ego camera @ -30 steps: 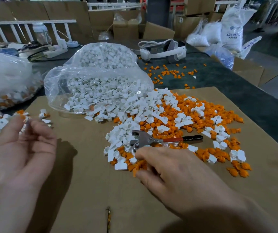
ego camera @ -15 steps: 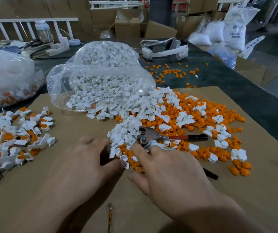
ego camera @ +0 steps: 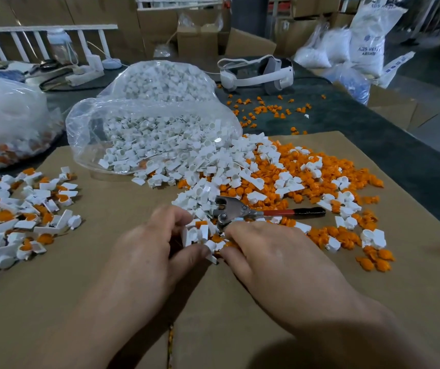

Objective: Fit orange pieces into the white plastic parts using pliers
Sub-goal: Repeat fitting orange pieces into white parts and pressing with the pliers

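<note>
On the far left of the dark worktop (ego camera: pixel 373 145) slumps a clear plastic bag of white and orange pieces (ego camera: pixel 5 121). Just in front of it, on the brown cardboard sheet (ego camera: pixel 107 262), lies a scatter of white parts with orange inserts (ego camera: pixel 21 217). Mid-sheet, a second clear bag (ego camera: pixel 155 123) spills small white plastic parts (ego camera: pixel 202 166) towards the person.

The left hand (ego camera: pixel 147 251) is curled, thumb and fingertips pinching a white plastic part (ego camera: pixel 196 234) at the pile's near edge. The right hand (ego camera: pixel 269 251) sits just beside it, fingers bent into the heap (whether it holds anything, I cannot tell).

Metal pliers with a red-and-black handle (ego camera: pixel 240 210) lie on the pile just beyond, handle pointing right. Small orange plastic pieces (ego camera: pixel 320 182) spread rightward.
</note>
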The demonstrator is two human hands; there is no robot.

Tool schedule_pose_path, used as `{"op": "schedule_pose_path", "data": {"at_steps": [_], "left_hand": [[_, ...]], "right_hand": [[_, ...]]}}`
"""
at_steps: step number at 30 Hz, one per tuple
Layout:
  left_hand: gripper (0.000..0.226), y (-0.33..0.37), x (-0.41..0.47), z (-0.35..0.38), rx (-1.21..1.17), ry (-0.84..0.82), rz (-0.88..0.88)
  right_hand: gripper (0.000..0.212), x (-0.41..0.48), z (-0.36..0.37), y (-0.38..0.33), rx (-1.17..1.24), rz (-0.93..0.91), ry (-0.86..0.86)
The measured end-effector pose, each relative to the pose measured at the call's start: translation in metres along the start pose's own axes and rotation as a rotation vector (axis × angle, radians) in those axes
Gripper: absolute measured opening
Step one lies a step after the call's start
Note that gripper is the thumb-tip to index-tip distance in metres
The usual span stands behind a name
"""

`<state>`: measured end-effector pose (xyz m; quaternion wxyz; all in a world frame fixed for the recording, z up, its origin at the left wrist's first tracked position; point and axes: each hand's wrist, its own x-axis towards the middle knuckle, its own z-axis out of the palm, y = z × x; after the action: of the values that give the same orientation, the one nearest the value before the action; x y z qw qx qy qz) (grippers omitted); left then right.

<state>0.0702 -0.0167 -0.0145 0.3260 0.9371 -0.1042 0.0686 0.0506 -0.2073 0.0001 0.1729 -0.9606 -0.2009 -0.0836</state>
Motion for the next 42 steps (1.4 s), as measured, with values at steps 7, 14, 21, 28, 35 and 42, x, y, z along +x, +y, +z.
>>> {"op": "schedule_pose_path", "data": {"at_steps": [7, 14, 21, 28, 35, 42], "left_hand": [[0.037, -0.003, 0.001, -0.01, -0.127, 0.1, -0.037], [0.021, 0.01, -0.004, -0.002, -0.34, -0.009, -0.085], [0.036, 0.002, -0.002, 0.0, -0.677, 0.027, -0.13], [0.015, 0.009, -0.002, 0.005, -0.917, 0.068, -0.147], [0.017, 0.023, -0.006, 0.004, -0.964, 0.098, -0.082], [0.025, 0.023, -0.009, 0.005, -0.848, 0.132, -0.036]], "right_hand": [[0.019, 0.0, -0.008, 0.004, 0.123, -0.002, 0.035], [0.022, 0.001, -0.009, 0.006, 0.153, 0.009, 0.026], [0.01, 0.001, -0.009, 0.003, 1.094, 0.329, -0.057], [0.013, 0.006, -0.019, 0.005, 1.79, 0.353, -0.229], [0.02, 0.007, -0.022, 0.007, 2.049, 0.392, -0.336], [0.019, 0.007, -0.018, 0.006, 1.929, 0.331, -0.257]]}}
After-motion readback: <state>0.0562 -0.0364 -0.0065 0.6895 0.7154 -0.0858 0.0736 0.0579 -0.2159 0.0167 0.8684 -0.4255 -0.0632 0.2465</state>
